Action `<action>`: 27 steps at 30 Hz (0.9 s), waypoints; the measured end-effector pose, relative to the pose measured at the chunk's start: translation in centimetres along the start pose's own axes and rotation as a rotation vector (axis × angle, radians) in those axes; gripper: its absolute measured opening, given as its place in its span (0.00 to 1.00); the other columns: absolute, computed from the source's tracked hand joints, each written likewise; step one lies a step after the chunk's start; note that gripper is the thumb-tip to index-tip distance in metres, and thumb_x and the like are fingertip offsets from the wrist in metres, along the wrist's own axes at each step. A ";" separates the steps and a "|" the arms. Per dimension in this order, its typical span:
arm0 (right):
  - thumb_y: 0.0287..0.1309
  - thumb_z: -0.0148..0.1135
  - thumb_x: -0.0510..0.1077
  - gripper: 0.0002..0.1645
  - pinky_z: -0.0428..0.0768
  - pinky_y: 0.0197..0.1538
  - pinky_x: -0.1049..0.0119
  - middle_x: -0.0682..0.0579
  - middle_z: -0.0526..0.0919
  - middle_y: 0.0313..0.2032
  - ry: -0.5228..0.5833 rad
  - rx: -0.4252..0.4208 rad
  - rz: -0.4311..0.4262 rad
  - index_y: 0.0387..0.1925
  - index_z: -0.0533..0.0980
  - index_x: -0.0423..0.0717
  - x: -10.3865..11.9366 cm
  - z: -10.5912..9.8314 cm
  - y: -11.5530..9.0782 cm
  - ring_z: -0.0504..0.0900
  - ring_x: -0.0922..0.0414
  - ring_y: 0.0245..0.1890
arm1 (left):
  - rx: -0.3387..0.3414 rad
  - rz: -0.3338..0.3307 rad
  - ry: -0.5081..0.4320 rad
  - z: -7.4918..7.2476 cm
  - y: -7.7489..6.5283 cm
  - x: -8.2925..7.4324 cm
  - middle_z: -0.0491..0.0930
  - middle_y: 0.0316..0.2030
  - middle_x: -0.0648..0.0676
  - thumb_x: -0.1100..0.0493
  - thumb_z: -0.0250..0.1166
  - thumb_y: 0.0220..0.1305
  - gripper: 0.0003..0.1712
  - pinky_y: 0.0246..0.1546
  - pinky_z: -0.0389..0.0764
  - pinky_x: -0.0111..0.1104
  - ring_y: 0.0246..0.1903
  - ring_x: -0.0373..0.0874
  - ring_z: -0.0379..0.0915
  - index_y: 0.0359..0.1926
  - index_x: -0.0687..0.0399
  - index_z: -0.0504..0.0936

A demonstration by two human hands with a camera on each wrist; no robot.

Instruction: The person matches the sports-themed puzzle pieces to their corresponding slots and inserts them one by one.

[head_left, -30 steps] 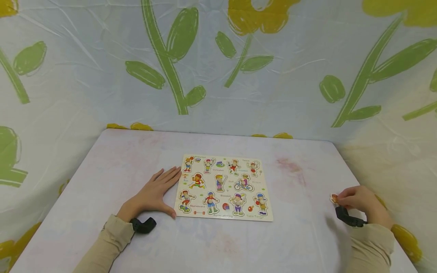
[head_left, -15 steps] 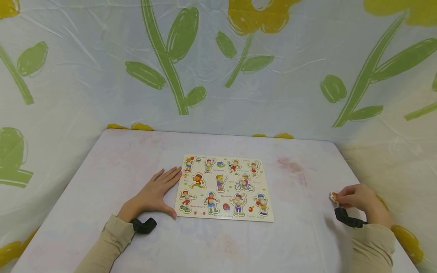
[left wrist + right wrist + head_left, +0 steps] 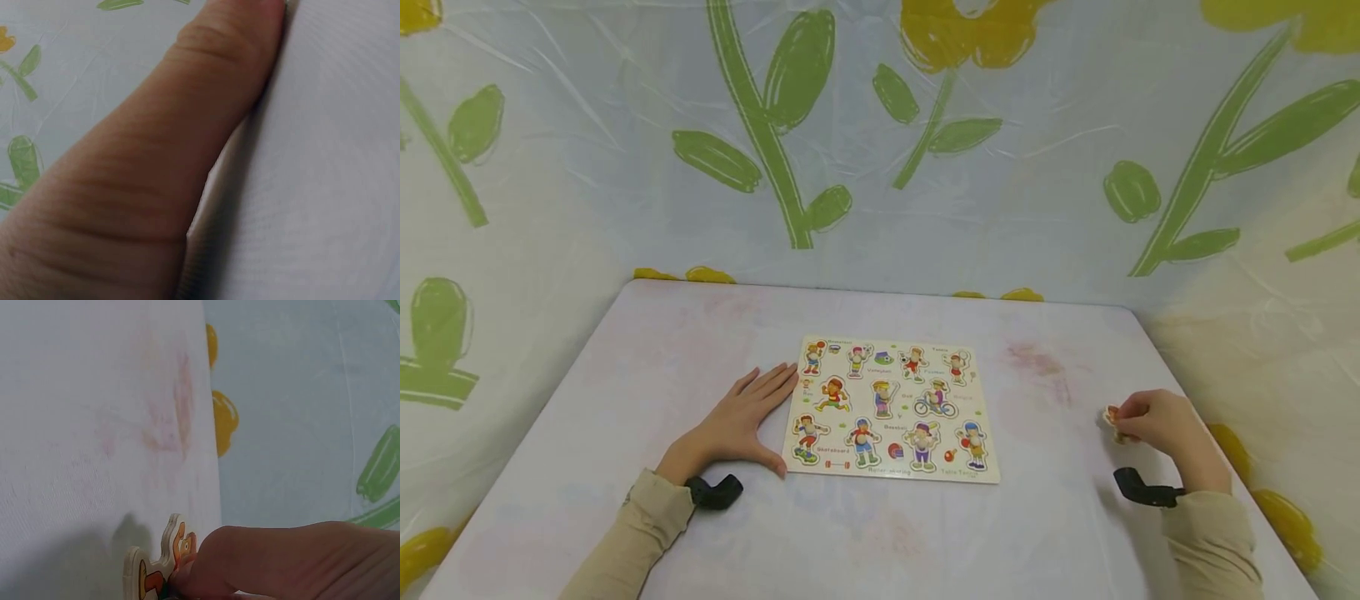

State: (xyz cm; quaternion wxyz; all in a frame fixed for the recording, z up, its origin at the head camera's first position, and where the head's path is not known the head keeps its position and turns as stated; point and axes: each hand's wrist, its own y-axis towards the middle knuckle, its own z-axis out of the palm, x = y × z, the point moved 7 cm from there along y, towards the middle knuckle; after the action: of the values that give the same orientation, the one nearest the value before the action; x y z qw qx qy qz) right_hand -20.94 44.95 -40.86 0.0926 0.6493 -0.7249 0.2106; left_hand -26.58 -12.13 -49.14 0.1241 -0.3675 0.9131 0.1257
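A pale board with a sports puzzle (image 3: 887,408) lies on the table, its printed child figures each set in an outline, several with a round knob. Flat beside it, my left hand (image 3: 733,429) has its fingers spread, fingertips at the board's left edge and thumb at the lower left corner. In the left wrist view the thumb (image 3: 144,144) fills much of the picture. Off to the right, my right hand (image 3: 1168,429) pinches a small wooden puzzle piece (image 3: 1110,415) between thumb and fingers. The right wrist view shows the piece's cut edge (image 3: 129,575) and an orange painted figure, partly hidden by the hand.
The white table (image 3: 910,533) has faint pink stains (image 3: 1041,362) right of the board. Cloth walls with green stems and yellow flowers (image 3: 973,37) stand behind and at both sides. Each wrist wears a black camera mount, such as the right mount (image 3: 1146,490).
My right hand has moved a little left and away from me, carrying the puzzle piece and turning it. The left hand and the board have stayed in place.
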 end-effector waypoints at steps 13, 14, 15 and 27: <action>0.50 0.68 0.35 0.04 0.74 0.25 0.64 0.53 0.81 0.24 -0.014 -0.088 -0.144 0.24 0.80 0.41 6.2 -1.0 -0.2 0.77 0.57 0.24 | -0.006 0.005 0.012 0.1 0.1 0.1 0.45 0.78 0.54 0.10 0.60 0.29 0.83 0.73 0.40 0.53 0.77 0.51 0.39 0.78 0.56 0.50; 0.50 0.68 0.35 0.04 0.74 0.25 0.64 0.52 0.81 0.24 -0.015 -0.092 -0.150 0.24 0.80 0.42 6.7 -1.0 -0.2 0.76 0.57 0.24 | -0.011 0.008 0.011 0.1 0.1 0.1 0.46 0.78 0.54 0.10 0.61 0.29 0.83 0.73 0.41 0.53 0.77 0.52 0.39 0.78 0.56 0.50; 0.50 0.68 0.35 0.04 0.73 0.25 0.63 0.52 0.81 0.24 -0.013 -0.094 -0.154 0.24 0.80 0.42 7.1 -1.0 -0.2 0.76 0.57 0.24 | -0.013 0.011 0.013 0.0 0.1 0.0 0.46 0.78 0.54 0.10 0.61 0.29 0.83 0.73 0.42 0.54 0.76 0.52 0.40 0.78 0.56 0.50; 0.49 0.69 0.35 0.04 0.72 0.27 0.63 0.53 0.79 0.23 -0.001 -0.109 -0.228 0.25 0.80 0.42 12.7 -0.6 0.6 0.73 0.55 0.26 | -0.016 0.012 0.014 0.0 0.0 -0.1 0.46 0.78 0.55 0.10 0.61 0.29 0.83 0.72 0.42 0.54 0.76 0.53 0.41 0.78 0.57 0.51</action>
State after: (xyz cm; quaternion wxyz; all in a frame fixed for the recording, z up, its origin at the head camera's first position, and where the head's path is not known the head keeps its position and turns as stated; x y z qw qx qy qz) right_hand -23.35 33.80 -35.31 0.1506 0.7215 -0.6569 0.1587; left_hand -26.56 -12.07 -49.12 0.1139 -0.3637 0.9152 0.1310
